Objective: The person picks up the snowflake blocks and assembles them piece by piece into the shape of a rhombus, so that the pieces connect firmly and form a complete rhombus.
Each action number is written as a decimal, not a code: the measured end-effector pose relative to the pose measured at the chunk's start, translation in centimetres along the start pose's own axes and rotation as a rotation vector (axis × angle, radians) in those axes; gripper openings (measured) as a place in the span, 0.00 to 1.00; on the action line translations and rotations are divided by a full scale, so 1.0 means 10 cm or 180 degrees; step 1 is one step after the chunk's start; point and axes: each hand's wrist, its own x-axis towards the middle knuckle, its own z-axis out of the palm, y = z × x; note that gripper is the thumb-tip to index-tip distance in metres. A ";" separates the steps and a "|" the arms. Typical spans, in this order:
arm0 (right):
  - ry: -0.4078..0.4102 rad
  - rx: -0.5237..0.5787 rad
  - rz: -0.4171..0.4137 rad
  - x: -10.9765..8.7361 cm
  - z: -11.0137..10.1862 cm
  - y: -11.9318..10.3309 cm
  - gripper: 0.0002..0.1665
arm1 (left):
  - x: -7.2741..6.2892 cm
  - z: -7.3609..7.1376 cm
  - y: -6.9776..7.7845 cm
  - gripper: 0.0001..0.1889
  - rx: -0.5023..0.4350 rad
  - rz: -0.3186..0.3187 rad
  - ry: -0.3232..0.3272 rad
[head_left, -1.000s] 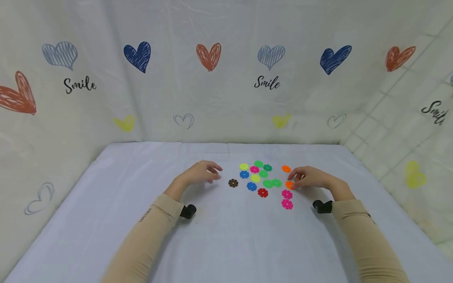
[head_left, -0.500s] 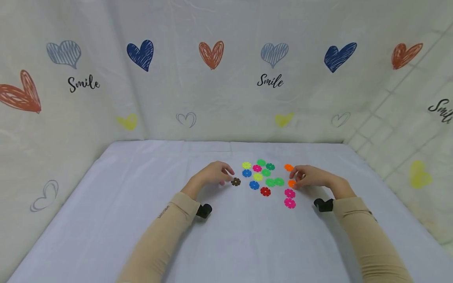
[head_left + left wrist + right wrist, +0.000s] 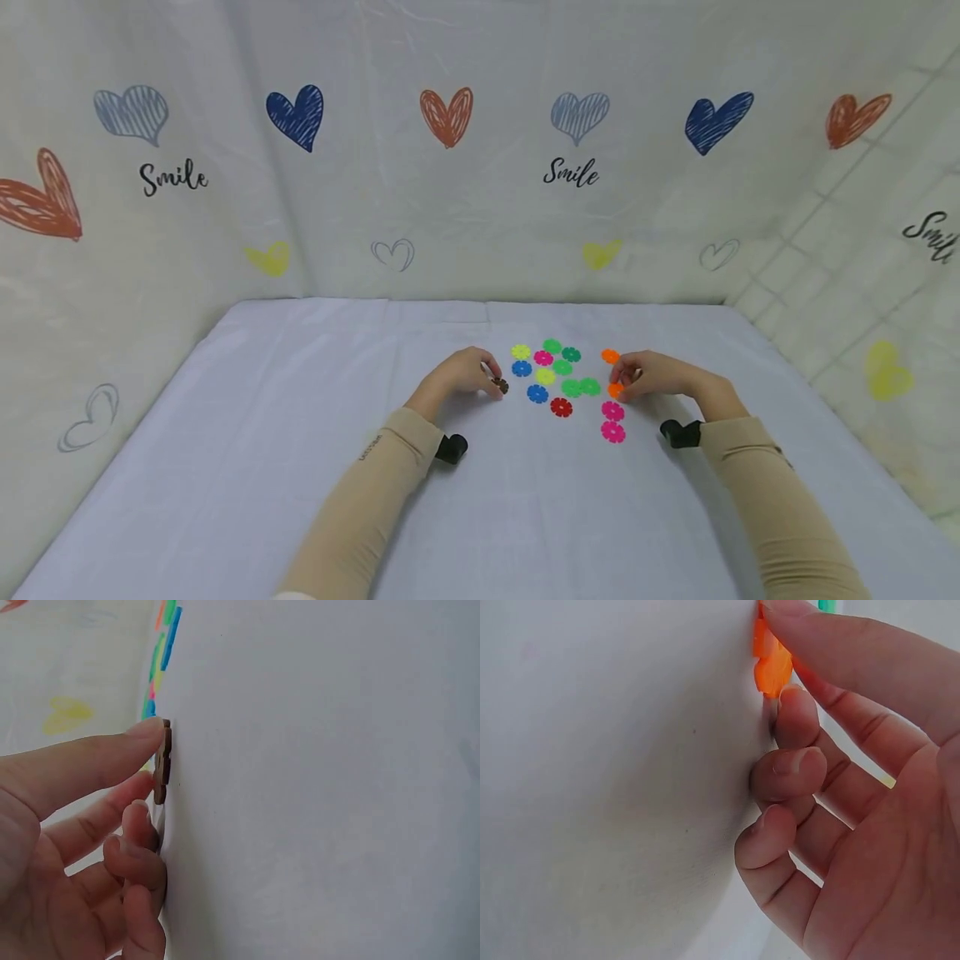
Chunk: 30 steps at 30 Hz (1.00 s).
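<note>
My left hand [image 3: 465,372] pinches a brown notched plastic disc [image 3: 163,766] between thumb and index finger, at the left end of a group of discs on the white cloth. The disc stays at the cloth, seen edge-on in the left wrist view. On the right side, my right hand [image 3: 663,375] has its thumb and index finger at the edges of an orange notched disc [image 3: 772,671], its other fingers curled against the cloth. Part of that disc is hidden by the thumb. Another orange disc [image 3: 611,356] lies just behind it.
Between the hands lie several flat discs, among them a red disc [image 3: 561,407], a blue disc [image 3: 537,393] and a yellow disc [image 3: 545,377]. Two pink discs [image 3: 612,422] sit in front of the right hand. A printed cloth backdrop [image 3: 480,208] rises behind the table.
My left hand has moved right to the brown disc and taken hold of it, tilting it slightly. The right hand has stayed at the orange disc.
</note>
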 end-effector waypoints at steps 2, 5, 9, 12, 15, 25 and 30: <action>0.0007 -0.0017 0.0011 0.01 0.00 -0.01 0.13 | 0.01 0.01 0.01 0.16 0.0021 -0.0040 0.0035; 0.0028 -0.0049 0.0069 0.01 0.00 -0.03 0.12 | 0.02 0.01 0.03 0.15 0.0048 -0.0079 0.0085; 0.0040 -0.0070 0.0107 0.01 -0.01 -0.04 0.12 | 0.01 0.00 0.06 0.14 0.0073 -0.0136 0.0104; 0.0044 -0.0081 0.0085 -0.01 -0.01 -0.06 0.12 | 0.01 0.01 0.07 0.13 0.0065 -0.0145 0.0089; 0.0052 -0.0073 0.0055 -0.02 -0.01 -0.07 0.13 | 0.00 0.02 0.06 0.14 0.0040 -0.0092 0.0081; -0.0042 -0.0093 0.0014 -0.06 -0.01 -0.07 0.11 | -0.02 0.07 0.05 0.16 -0.0017 -0.0045 0.0114; -0.0092 -0.0093 0.0054 -0.08 -0.05 -0.09 0.11 | -0.06 0.05 0.02 0.16 -0.0016 -0.0076 0.0147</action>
